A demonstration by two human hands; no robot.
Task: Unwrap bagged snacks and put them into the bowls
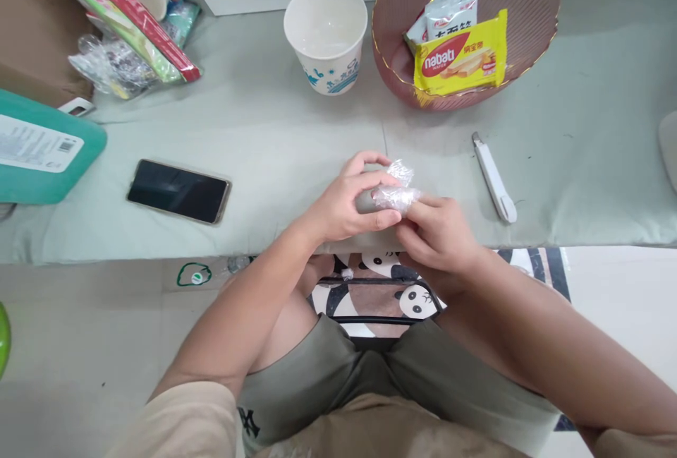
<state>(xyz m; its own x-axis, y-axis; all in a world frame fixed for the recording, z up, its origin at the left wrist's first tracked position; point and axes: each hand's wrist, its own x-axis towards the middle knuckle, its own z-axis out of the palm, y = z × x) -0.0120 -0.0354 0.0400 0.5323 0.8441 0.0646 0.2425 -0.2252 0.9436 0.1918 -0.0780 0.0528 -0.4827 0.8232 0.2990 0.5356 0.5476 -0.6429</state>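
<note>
A bundle of clear, crinkled plastic wrap (396, 198) is between my two hands, just above the table's front edge. My left hand (352, 198) curls round it from the left, the thumb under and the fingers over it. From the right, my right hand (438, 231) pinches its lower end with bent fingers. A second tuft of the wrap sticks up past my left fingertips. Something small and reddish shows at the bundle's left end, but what lies inside cannot be made out.
On the green cloth-covered table (275, 133) are a phone (178, 191), a paper cup (332, 41), a white utility knife (493, 177) and a pink glass bowl (523, 13) holding snack packets (460, 56). At the left stand a green container (47, 147) and several wrappers (132, 34).
</note>
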